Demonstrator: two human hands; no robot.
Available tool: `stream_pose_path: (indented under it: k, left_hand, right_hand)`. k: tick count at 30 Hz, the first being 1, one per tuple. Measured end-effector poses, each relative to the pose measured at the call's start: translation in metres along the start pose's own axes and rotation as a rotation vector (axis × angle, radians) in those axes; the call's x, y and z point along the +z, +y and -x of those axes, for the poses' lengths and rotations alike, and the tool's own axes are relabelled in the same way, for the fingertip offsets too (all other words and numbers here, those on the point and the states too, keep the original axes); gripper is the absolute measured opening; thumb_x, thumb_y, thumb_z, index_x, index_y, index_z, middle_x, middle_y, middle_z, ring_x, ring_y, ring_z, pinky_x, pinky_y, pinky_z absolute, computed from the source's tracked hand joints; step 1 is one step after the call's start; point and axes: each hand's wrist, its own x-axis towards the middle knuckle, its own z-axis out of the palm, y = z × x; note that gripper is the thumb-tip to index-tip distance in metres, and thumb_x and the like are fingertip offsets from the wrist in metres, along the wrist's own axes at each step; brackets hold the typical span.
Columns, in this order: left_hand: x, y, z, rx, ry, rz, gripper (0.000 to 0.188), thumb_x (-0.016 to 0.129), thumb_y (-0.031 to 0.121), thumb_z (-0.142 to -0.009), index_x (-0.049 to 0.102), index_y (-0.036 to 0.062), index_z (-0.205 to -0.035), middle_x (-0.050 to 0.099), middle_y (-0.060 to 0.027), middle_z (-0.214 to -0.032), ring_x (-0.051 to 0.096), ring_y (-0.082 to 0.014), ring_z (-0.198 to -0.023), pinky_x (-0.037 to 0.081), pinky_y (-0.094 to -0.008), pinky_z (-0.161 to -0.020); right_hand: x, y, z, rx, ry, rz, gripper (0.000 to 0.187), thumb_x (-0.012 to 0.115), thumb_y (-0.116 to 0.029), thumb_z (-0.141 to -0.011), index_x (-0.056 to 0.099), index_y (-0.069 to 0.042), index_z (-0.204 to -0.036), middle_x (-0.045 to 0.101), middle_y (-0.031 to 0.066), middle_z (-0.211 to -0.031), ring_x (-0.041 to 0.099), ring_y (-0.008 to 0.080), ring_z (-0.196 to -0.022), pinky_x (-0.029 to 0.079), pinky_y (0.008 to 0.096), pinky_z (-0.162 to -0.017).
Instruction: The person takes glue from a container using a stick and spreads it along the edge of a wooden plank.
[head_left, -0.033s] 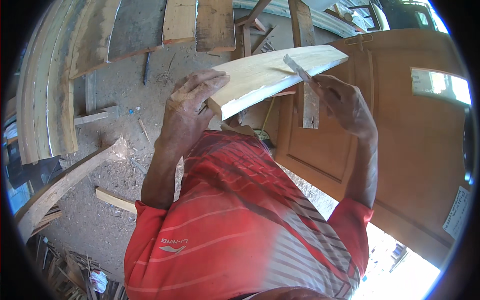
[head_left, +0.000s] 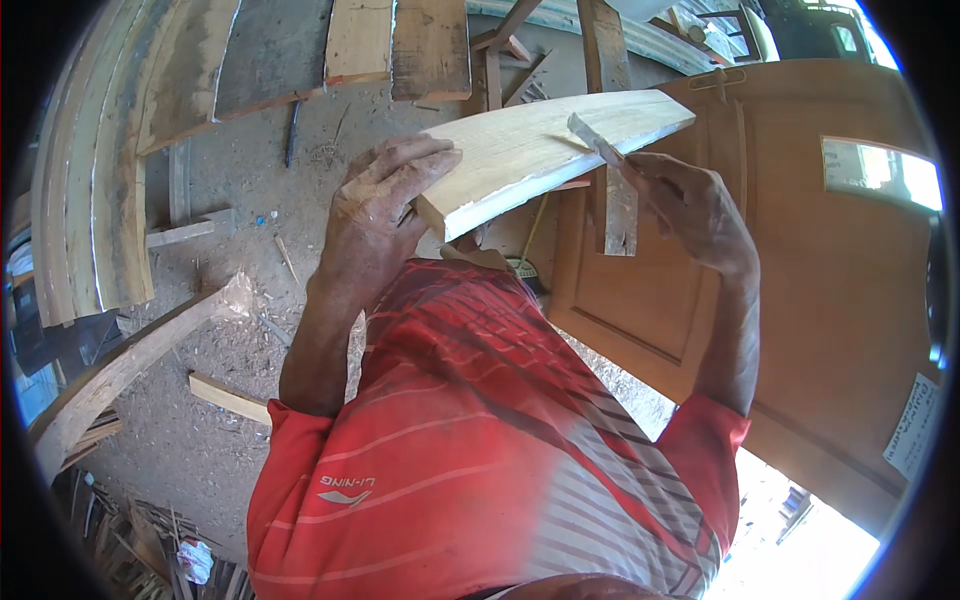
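Observation:
A pale wooden plank (head_left: 545, 145) stretches out before me, its near end toward my left and its far end to the right. White material coats its near long edge. My left hand (head_left: 385, 195) is closed around the near left end, fingers over the top face. Between the fingers of my right hand (head_left: 690, 200) is a flat narrow strip (head_left: 592, 137) with a whitish tip. That tip lies over the plank's near edge; whether it touches cannot be told. The strip may be a spreader or a wood scrap.
Several boards (head_left: 275, 60) lie at the upper left. A brown panelled door (head_left: 800, 300) leans at the right. A curved timber piece (head_left: 130, 365) and a short offcut (head_left: 230, 397) are at the left. Scrap wood (head_left: 150, 540) piles up at the lower left.
Very little differs. My right wrist has shifted slightly to the right; the plank and my left hand stay almost in place.

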Motion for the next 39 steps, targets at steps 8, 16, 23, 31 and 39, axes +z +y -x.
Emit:
stream_pose_path:
  k: [8, 16, 23, 31, 39]
  left_hand:
    - [0.004, -0.003, 0.0, 0.032, 0.005, -0.003, 0.062, 0.072, -0.01, -0.07, 0.072, 0.0105, -0.129, 0.071, -0.0085, -0.131, 0.065, -0.0311, -0.128, 0.05, -0.0441, -0.111]
    - [0.005, -0.003, 0.004, -0.033, 0.018, 0.066, 0.059, 0.067, -0.01, -0.075, 0.072, 0.0106, -0.13, 0.071, -0.0094, -0.131, 0.066, -0.0315, -0.126, 0.053, -0.0429, -0.108]
    - [0.009, -0.007, 0.009, -0.153, 0.055, 0.135, 0.053, 0.061, -0.012, -0.081, 0.073, 0.0106, -0.127, 0.073, -0.0121, -0.129, 0.07, -0.0308, -0.12, 0.056, -0.0413, -0.104]
    - [0.01, -0.002, 0.012, -0.16, 0.062, 0.121, 0.051, 0.064, -0.011, -0.082, 0.073, 0.0099, -0.128, 0.073, -0.0136, -0.129, 0.072, -0.0317, -0.115, 0.059, -0.0407, -0.098]
    - [0.013, -0.005, 0.015, -0.29, 0.04, 0.193, 0.053, 0.093, 0.015, -0.077, 0.074, 0.0079, -0.126, 0.075, -0.0107, -0.124, 0.075, -0.0199, -0.101, 0.061, -0.0342, -0.086]
  right_hand:
    - [0.024, -0.035, 0.026, -0.127, -0.216, -0.277, 0.037, 0.07, -0.019, -0.103, 0.07, -0.003, -0.137, 0.073, 0.0051, -0.083, 0.064, 0.0069, -0.065, 0.054, 0.0253, -0.053]
    - [0.066, -0.057, 0.059, -0.421, -0.036, -0.373, 0.04, 0.071, 0.0, -0.096, 0.069, -0.001, -0.136, 0.074, 0.012, -0.101, 0.069, 0.0131, -0.077, 0.058, 0.0303, -0.069]
    - [0.09, -0.018, 0.064, -0.323, 0.398, -0.061, 0.043, 0.066, 0.007, -0.096, 0.07, -0.006, -0.137, 0.071, 0.0118, -0.107, 0.069, 0.0154, -0.089, 0.056, 0.0305, -0.076]
    - [0.107, -0.016, 0.012, -0.388, 0.534, 0.13, 0.046, 0.063, 0.002, -0.098, 0.067, -0.014, -0.14, 0.068, 0.0154, -0.105, 0.07, 0.033, -0.091, 0.057, 0.044, -0.079]
    - [0.123, -0.01, 0.044, -0.224, 0.595, -0.013, 0.048, 0.062, 0.0, -0.099, 0.064, -0.012, -0.145, 0.069, 0.0189, -0.109, 0.07, 0.034, -0.097, 0.056, 0.0432, -0.084]
